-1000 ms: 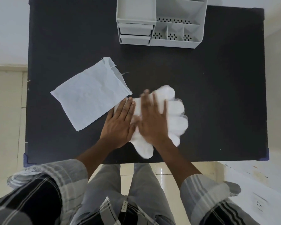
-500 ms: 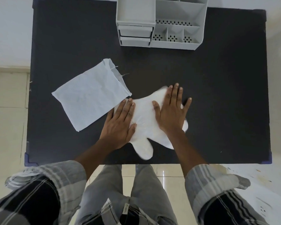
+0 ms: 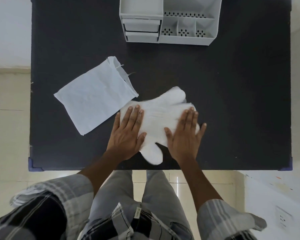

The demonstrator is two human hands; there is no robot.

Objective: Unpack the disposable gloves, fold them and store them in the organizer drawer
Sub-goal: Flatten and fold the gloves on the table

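Note:
A stack of translucent white disposable gloves (image 3: 158, 116) lies flat on the black table (image 3: 232, 101), its thumb pointing at the near edge. My left hand (image 3: 126, 134) presses flat on the cuff end at the left. My right hand (image 3: 186, 137) lies flat over the gloves' fingers at the right, hiding most of them. Neither hand grips anything. The empty white pouch (image 3: 93, 96) lies just left of the gloves. The grey organizer (image 3: 170, 19) stands at the table's far edge, with two shut drawers (image 3: 141, 30) on its left side.
The organizer has open compartments (image 3: 184, 32) on its right side. The near table edge (image 3: 163, 168) runs just below the gloves' thumb. My legs and checked sleeves fill the bottom of the view, above a tiled floor.
My right hand has slid rightward across the gloves, from their middle to the fingers, flattening them. My left hand has stayed on the cuff end.

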